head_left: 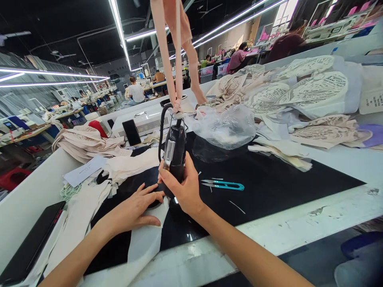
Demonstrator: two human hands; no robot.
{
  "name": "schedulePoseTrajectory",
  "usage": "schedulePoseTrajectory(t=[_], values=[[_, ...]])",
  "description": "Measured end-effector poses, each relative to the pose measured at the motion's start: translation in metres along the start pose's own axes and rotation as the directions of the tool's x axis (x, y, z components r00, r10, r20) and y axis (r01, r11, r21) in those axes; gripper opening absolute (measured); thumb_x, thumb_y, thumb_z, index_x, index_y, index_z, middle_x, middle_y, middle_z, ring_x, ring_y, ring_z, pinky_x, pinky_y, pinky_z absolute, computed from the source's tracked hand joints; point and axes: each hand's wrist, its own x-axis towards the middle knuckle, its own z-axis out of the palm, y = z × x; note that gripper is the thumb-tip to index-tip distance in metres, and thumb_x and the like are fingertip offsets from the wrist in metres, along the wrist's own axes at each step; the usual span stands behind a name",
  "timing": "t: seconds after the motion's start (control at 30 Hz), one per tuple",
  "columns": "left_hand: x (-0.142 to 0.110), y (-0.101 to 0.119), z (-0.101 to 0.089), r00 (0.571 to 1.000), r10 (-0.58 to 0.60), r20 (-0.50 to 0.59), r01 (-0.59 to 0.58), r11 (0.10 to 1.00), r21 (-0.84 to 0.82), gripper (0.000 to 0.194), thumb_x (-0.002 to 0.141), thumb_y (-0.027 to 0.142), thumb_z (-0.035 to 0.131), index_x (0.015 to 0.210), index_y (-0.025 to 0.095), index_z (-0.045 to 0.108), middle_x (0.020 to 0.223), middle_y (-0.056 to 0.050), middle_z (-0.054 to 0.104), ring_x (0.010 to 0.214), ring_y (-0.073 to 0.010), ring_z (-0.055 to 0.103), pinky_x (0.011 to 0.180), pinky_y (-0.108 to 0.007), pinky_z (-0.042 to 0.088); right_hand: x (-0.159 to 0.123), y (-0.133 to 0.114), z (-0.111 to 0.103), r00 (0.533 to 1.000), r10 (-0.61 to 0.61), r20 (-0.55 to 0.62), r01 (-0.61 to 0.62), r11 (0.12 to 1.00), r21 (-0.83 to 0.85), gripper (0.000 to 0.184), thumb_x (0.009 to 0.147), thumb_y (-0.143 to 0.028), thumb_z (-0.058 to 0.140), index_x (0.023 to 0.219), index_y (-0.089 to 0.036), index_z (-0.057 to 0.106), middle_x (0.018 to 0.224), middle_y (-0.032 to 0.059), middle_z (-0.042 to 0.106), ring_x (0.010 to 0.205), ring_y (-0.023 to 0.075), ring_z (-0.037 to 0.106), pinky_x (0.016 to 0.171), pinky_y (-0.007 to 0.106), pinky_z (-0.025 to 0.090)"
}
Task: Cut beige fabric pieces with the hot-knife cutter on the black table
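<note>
My right hand [183, 187] is wrapped round a black hand-held tool [174, 153] that hangs from pale fabric straps [176, 52] above the table. The tool's lower end sits on a strip of white fabric [146, 241] lying over a black mat [269, 183]. My left hand [136, 207] lies flat on that fabric just left of the tool, fingers spread and pressing it down. Teal thread snips [223, 184] lie on the mat to the right of the tool.
A clear plastic bag [227, 127] and stacks of lace pieces [302, 87] fill the far right. Folded pale fabric [86, 143], a paper slip [85, 170] and two phones [131, 132] [30, 243] sit left. Other people work at distant tables.
</note>
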Motion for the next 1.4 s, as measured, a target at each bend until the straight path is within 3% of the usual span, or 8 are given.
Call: schedulePoseTrajectory(t=[0.2, 0.5, 0.93, 1.23, 1.4], values=[[-0.001, 0.001, -0.002, 0.998, -0.014, 0.057, 0.011, 0.998, 0.056, 0.052, 0.1, 0.042, 0.076, 0.148, 0.034, 0.058, 0.165, -0.006, 0.049, 0.164, -0.0352, 0.023, 0.131, -0.071, 0.014, 0.0, 0.0, 0.004, 0.999, 0.024, 0.027, -0.024, 1.0, 0.017, 0.026, 0.082, -0.04, 0.075, 0.093, -0.028, 0.054, 0.08, -0.0035, 0.057, 0.071, 0.0162, 0.052, 0.065, 0.032, 0.049], [0.0, 0.008, -0.005, 0.997, -0.032, 0.071, 0.023, 0.991, 0.134, 0.057, 0.099, 0.045, 0.077, 0.15, 0.037, 0.057, 0.165, -0.005, 0.05, 0.163, -0.0346, 0.027, 0.13, -0.074, 0.009, 0.001, 0.001, 0.004, 0.999, 0.025, 0.029, -0.026, 0.999, 0.031, 0.027, 0.082, -0.039, 0.076, 0.094, -0.028, 0.054, 0.081, -0.0038, 0.058, 0.071, 0.0156, 0.053, 0.065, 0.031, 0.049], [0.0, 0.009, -0.005, 0.999, -0.008, 0.034, 0.003, 0.993, 0.121, 0.055, 0.096, 0.043, 0.081, 0.147, 0.034, 0.061, 0.159, -0.006, 0.056, 0.161, -0.0348, 0.032, 0.131, -0.072, 0.007, -0.001, -0.002, 0.007, 0.998, 0.056, 0.032, -0.057, 0.997, 0.048, 0.028, 0.082, -0.039, 0.077, 0.095, -0.028, 0.055, 0.082, -0.0033, 0.059, 0.069, 0.0154, 0.055, 0.063, 0.031, 0.051], [-0.001, 0.008, -0.004, 1.0, -0.003, 0.028, -0.001, 0.993, 0.122, 0.053, 0.096, 0.042, 0.081, 0.145, 0.032, 0.062, 0.157, -0.007, 0.058, 0.162, -0.0334, 0.031, 0.132, -0.069, 0.012, -0.002, -0.004, 0.008, 0.998, 0.058, 0.032, -0.06, 0.997, 0.055, 0.023, 0.084, -0.037, 0.073, 0.095, -0.028, 0.056, 0.082, -0.0031, 0.056, 0.069, 0.0153, 0.053, 0.063, 0.03, 0.051], [0.0, 0.007, -0.003, 1.0, 0.022, 0.003, -0.022, 0.993, 0.115, 0.065, 0.094, 0.041, 0.083, 0.153, 0.034, 0.057, 0.157, -0.009, 0.058, 0.159, -0.0356, 0.036, 0.132, -0.066, 0.018, -0.009, -0.004, 0.009, 0.997, 0.05, 0.056, -0.055, 0.995, 0.086, 0.027, 0.083, -0.039, 0.076, 0.098, -0.028, 0.056, 0.084, -0.0025, 0.058, 0.07, 0.0157, 0.054, 0.063, 0.03, 0.052]])
